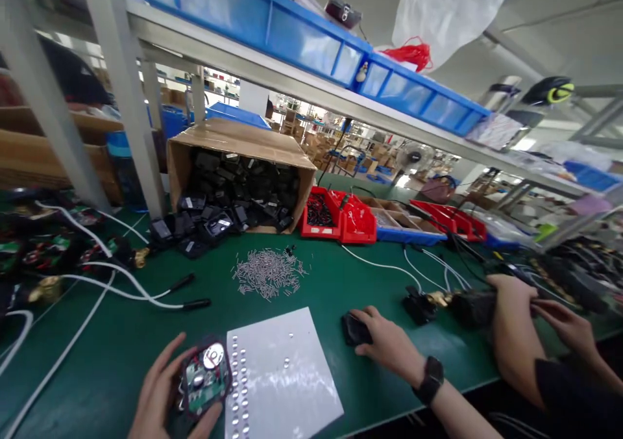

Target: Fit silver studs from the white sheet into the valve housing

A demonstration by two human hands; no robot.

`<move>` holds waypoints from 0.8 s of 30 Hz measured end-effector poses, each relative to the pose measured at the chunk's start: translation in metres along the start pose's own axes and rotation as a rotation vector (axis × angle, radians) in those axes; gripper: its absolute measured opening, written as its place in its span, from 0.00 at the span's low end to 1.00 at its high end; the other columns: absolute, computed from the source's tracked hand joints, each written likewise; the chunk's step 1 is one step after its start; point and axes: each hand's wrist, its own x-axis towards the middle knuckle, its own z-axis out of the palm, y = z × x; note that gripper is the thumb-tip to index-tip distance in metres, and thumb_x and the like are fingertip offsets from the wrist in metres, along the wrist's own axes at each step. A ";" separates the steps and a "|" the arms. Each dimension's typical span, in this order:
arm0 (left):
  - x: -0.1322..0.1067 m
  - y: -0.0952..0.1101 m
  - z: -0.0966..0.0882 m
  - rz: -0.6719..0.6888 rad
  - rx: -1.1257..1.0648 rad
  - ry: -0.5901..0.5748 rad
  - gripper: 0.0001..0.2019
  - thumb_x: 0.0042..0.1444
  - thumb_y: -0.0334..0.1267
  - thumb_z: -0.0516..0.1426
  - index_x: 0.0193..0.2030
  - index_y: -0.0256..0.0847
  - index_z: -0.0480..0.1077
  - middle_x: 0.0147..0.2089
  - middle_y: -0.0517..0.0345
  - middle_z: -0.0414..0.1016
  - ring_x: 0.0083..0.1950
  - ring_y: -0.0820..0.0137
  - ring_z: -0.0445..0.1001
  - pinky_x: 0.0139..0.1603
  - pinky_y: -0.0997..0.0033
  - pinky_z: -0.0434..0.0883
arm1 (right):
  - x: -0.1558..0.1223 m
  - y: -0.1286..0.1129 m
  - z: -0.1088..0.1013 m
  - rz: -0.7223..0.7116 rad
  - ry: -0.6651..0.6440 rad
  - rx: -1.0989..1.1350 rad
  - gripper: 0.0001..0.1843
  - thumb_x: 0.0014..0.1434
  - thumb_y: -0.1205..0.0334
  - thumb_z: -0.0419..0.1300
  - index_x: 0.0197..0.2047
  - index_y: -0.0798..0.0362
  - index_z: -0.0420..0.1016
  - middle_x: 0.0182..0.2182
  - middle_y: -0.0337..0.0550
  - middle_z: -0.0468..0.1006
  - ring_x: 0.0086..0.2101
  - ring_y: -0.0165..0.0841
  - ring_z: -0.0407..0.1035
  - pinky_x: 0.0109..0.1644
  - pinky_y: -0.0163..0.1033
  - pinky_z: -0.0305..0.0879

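Observation:
My left hand (158, 393) is at the near edge of the green table and grips an open black device (204, 377) with a green circuit board and a round silver part showing. My right hand (384, 341), with a black watch on the wrist, rests its fingers closed over a small black part (353, 328) on the table. Between the hands lies a white sheet (287, 387) with rows of small silver pieces along its left edge. A heap of small metal pins (267, 273) lies farther back.
A tipped cardboard box (233, 143) spills black housings. Red bins (338, 218) stand to its right. White cables (121, 283) run across the left. A co-worker's hands (535, 315) hold black parts at the right. Blue bins (302, 36) sit on the shelf overhead.

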 end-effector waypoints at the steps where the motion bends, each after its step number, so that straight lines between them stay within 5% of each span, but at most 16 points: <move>1: -0.001 -0.001 0.001 -0.019 -0.012 -0.016 0.25 0.48 0.49 0.57 0.52 0.45 0.58 0.63 0.49 0.54 0.61 0.49 0.58 0.59 0.40 0.60 | 0.000 -0.002 0.002 -0.003 0.025 0.045 0.31 0.39 0.69 0.66 0.50 0.48 0.70 0.47 0.47 0.70 0.40 0.46 0.69 0.43 0.46 0.61; 4: -0.003 0.006 0.006 -0.161 -0.067 -0.001 0.31 0.42 0.49 0.60 0.52 0.41 0.58 0.55 0.47 0.63 0.55 0.49 0.65 0.56 0.41 0.62 | -0.003 -0.026 0.008 -0.024 0.105 0.253 0.22 0.49 0.57 0.62 0.48 0.53 0.68 0.44 0.49 0.70 0.40 0.44 0.67 0.43 0.45 0.61; 7: -0.002 0.027 0.004 -0.280 -0.169 -0.023 0.30 0.41 0.46 0.61 0.52 0.41 0.58 0.48 0.51 0.69 0.48 0.55 0.72 0.49 0.52 0.71 | -0.013 -0.073 0.018 -0.032 0.029 0.680 0.26 0.61 0.43 0.39 0.56 0.50 0.57 0.34 0.41 0.70 0.21 0.28 0.60 0.23 0.35 0.58; 8: -0.001 0.036 0.002 -0.258 -0.175 -0.048 0.29 0.42 0.44 0.62 0.52 0.42 0.58 0.48 0.53 0.70 0.47 0.57 0.73 0.47 0.56 0.72 | -0.017 -0.091 0.024 -0.025 -0.057 0.883 0.28 0.62 0.43 0.31 0.58 0.47 0.53 0.29 0.37 0.68 0.15 0.24 0.48 0.17 0.32 0.50; 10: 0.001 0.052 -0.005 -0.100 -0.083 -0.102 0.30 0.42 0.41 0.64 0.53 0.44 0.59 0.49 0.54 0.70 0.48 0.59 0.72 0.48 0.58 0.72 | -0.022 -0.125 0.038 0.039 -0.298 1.443 0.27 0.61 0.42 0.35 0.56 0.46 0.54 0.24 0.32 0.64 0.14 0.21 0.34 0.14 0.29 0.36; 13: 0.004 0.071 -0.012 0.202 0.186 -0.168 0.36 0.38 0.38 0.67 0.55 0.46 0.59 0.50 0.52 0.70 0.51 0.56 0.68 0.52 0.53 0.69 | -0.024 -0.160 0.062 0.183 -0.490 1.845 0.23 0.56 0.43 0.52 0.49 0.48 0.61 0.24 0.33 0.67 0.14 0.17 0.34 0.15 0.27 0.33; 17: 0.004 0.080 -0.012 0.254 0.405 -0.242 0.41 0.35 0.38 0.69 0.57 0.42 0.58 0.48 0.50 0.70 0.49 0.54 0.67 0.52 0.48 0.67 | -0.022 -0.175 0.076 0.154 -0.458 1.730 0.24 0.55 0.41 0.54 0.49 0.47 0.63 0.22 0.30 0.65 0.13 0.18 0.38 0.14 0.26 0.34; 19: 0.004 0.080 -0.010 0.218 0.433 -0.261 0.40 0.36 0.37 0.69 0.57 0.41 0.58 0.48 0.50 0.69 0.49 0.55 0.66 0.52 0.49 0.67 | -0.025 -0.176 0.074 -0.008 -0.371 1.564 0.22 0.57 0.41 0.53 0.48 0.47 0.63 0.27 0.34 0.68 0.17 0.21 0.53 0.16 0.26 0.46; 21: 0.004 0.079 -0.010 0.191 0.428 -0.270 0.38 0.37 0.36 0.68 0.57 0.42 0.57 0.48 0.51 0.68 0.49 0.55 0.66 0.51 0.51 0.67 | -0.029 -0.177 0.069 -0.188 -0.269 1.367 0.20 0.59 0.44 0.52 0.49 0.47 0.62 0.39 0.39 0.70 0.33 0.29 0.66 0.31 0.30 0.63; 24: 0.004 0.078 -0.009 0.157 0.371 -0.277 0.35 0.39 0.33 0.66 0.55 0.43 0.59 0.48 0.53 0.68 0.47 0.57 0.65 0.50 0.52 0.66 | -0.036 -0.181 0.065 -0.379 -0.188 1.104 0.19 0.62 0.47 0.47 0.53 0.47 0.58 0.51 0.41 0.65 0.51 0.35 0.59 0.56 0.37 0.54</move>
